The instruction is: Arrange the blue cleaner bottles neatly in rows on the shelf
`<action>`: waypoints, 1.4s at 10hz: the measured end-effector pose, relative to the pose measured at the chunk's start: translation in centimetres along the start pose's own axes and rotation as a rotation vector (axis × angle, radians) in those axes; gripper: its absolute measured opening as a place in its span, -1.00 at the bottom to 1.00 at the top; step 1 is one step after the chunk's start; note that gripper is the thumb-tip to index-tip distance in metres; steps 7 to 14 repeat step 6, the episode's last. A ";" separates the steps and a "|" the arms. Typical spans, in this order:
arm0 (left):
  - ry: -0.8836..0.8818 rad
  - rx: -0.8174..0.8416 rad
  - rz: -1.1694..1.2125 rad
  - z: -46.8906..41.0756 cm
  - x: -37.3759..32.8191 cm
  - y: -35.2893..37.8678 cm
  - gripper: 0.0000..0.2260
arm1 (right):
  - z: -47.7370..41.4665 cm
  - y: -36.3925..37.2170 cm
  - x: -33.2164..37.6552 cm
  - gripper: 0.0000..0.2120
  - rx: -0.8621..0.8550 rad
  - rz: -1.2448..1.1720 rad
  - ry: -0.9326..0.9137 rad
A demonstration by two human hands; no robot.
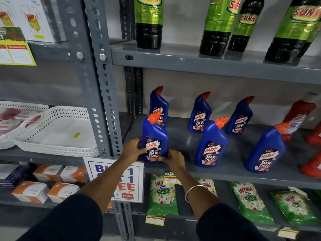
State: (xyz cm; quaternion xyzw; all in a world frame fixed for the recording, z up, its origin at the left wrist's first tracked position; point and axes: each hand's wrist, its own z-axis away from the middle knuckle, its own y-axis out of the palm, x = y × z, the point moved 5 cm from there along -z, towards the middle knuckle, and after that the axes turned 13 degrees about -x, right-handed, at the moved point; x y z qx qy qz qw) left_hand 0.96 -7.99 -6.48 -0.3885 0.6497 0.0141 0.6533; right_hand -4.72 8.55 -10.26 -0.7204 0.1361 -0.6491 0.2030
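Several blue cleaner bottles with orange caps stand upright on the grey middle shelf (182, 143). The front-left bottle (154, 134) stands at the shelf's front left corner, held from both sides near its base: my left hand (132, 148) on its left, my right hand (173, 159) on its lower right. Two more bottles stand in front, one in the middle (211, 145) and one to the right (265, 150). Behind them stand three others: back left (159, 105), back middle (199, 113) and back right (240, 117).
Red bottles (312, 164) crowd the shelf's right end. Dark bottles with green labels (149, 23) fill the shelf above. Green detergent packets (163, 197) lie on the shelf below. A slotted grey upright (106, 101) stands just left, with white baskets (57, 129) beyond it and a promotion sign (125, 181) in front.
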 end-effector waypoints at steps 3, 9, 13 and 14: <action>-0.006 0.017 -0.020 -0.1 0.1 0.1 -0.59 | 0.2 -0.1 0.1 -0.69 -0.011 -0.001 -0.003; -0.040 -0.073 -0.006 0.3 0.5 -0.1 -0.44 | 1.1 -1.5 0.1 -0.42 -0.104 -0.056 0.014; -0.040 -0.073 -0.006 0.3 0.5 -0.1 -0.44 | 1.1 -1.5 0.1 -0.42 -0.104 -0.056 0.014; -0.040 -0.073 -0.006 0.3 0.5 -0.1 -0.44 | 1.1 -1.5 0.1 -0.42 -0.104 -0.056 0.014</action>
